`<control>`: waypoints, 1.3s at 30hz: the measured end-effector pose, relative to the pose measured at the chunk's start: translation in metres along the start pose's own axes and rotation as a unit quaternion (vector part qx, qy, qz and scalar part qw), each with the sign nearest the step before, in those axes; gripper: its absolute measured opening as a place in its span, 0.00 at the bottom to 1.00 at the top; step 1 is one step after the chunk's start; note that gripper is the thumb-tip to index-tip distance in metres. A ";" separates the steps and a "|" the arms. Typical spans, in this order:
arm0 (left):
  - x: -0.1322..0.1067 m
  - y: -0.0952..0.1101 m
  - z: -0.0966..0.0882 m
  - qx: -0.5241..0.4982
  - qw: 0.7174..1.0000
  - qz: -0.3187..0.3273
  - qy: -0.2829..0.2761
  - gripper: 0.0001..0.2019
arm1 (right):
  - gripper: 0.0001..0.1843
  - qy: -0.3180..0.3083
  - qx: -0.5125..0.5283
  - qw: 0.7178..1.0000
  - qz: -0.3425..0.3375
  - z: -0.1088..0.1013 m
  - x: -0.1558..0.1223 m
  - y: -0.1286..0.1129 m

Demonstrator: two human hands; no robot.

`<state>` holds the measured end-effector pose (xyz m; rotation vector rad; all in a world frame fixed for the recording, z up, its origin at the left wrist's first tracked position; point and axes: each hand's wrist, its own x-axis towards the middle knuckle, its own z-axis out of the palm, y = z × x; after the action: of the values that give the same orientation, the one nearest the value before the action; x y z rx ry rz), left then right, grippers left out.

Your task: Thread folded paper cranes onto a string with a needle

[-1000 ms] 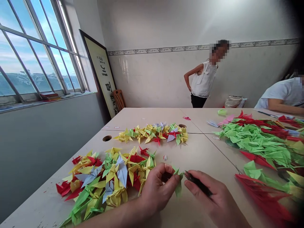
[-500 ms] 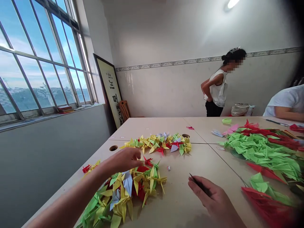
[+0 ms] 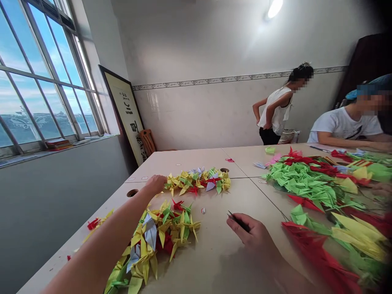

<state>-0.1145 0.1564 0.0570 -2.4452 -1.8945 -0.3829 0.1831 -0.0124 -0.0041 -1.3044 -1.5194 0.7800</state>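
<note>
Left hand point(image 3: 156, 183) now reaches further out than half a second ago, to the near end of the far crane row point(image 3: 196, 181), well past the near crane pile point(image 3: 161, 230). Its fingers point(image 3: 159, 180) are bunched at the row's yellow cranes; cannot tell whether they are grasping anything. Right hand point(image 3: 252, 233) stays low over the table point(image 3: 196, 159), well apart from the left, fingers closed on a dark tool point(image 3: 239, 221), much as before. The near pile lies left of centre, under my left forearm point(image 3: 101, 253), with a paper scrap point(image 3: 203, 210) just beyond it. Loose red cranes point(image 3: 93, 223) lie by the left edge, apart from the pile. A green-and-red crane heap point(image 3: 306, 179) runs along the right side. A seated person point(image 3: 346, 124) now shows more fully past the far right corner; a standing person point(image 3: 274, 112) is beyond the far edge, hands at the waist
</note>
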 end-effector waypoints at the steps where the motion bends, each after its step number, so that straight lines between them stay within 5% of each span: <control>1: -0.001 -0.001 -0.002 -0.001 1.000 -0.004 0.004 0.10 | 0.18 0.000 0.002 1.000 -0.002 0.000 0.001 0.001; 6: -0.013 0.007 -0.034 -0.034 0.996 -0.020 0.078 0.05 | 0.18 0.000 -0.003 1.000 -0.010 0.001 0.001 0.002; 10: -0.046 0.054 -0.036 -0.134 0.982 0.002 0.134 0.14 | 0.18 0.000 -0.009 1.000 -0.017 0.003 0.001 0.003; 13: -0.080 0.107 -0.010 -0.508 0.860 -0.007 0.042 0.16 | 0.17 0.019 -0.034 0.998 -0.053 0.005 -0.001 0.002; 16: -0.105 0.149 0.020 -0.654 0.754 -0.043 -0.052 0.15 | 0.17 0.067 -0.095 0.984 -0.134 0.006 -0.006 -0.001; 18: -0.113 0.162 0.032 -0.691 0.718 -0.053 -0.068 0.13 | 0.17 0.081 -0.147 0.968 -0.186 0.006 -0.009 -0.004; 24: -0.112 0.157 0.039 -0.709 0.703 -0.052 -0.030 0.09 | 0.15 0.058 -0.282 0.920 -0.266 0.005 -0.012 -0.005; 35: -0.114 0.160 0.056 -0.738 0.672 0.003 -0.061 0.04 | 0.15 0.089 -0.415 0.837 -0.347 0.002 -0.012 -0.010; 37: -0.116 0.159 0.054 -0.733 0.677 0.004 -0.061 0.04 | 0.15 0.085 -0.409 0.841 -0.343 0.002 -0.012 -0.010; 39: -0.117 0.159 0.051 -0.725 0.686 0.012 -0.056 0.06 | 0.15 0.080 -0.363 0.874 -0.313 0.002 -0.012 -0.010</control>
<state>0.0195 0.0122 0.0043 -3.0738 -1.7486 -2.6362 0.1776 -0.0261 0.0012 -1.2042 -2.0208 -0.3555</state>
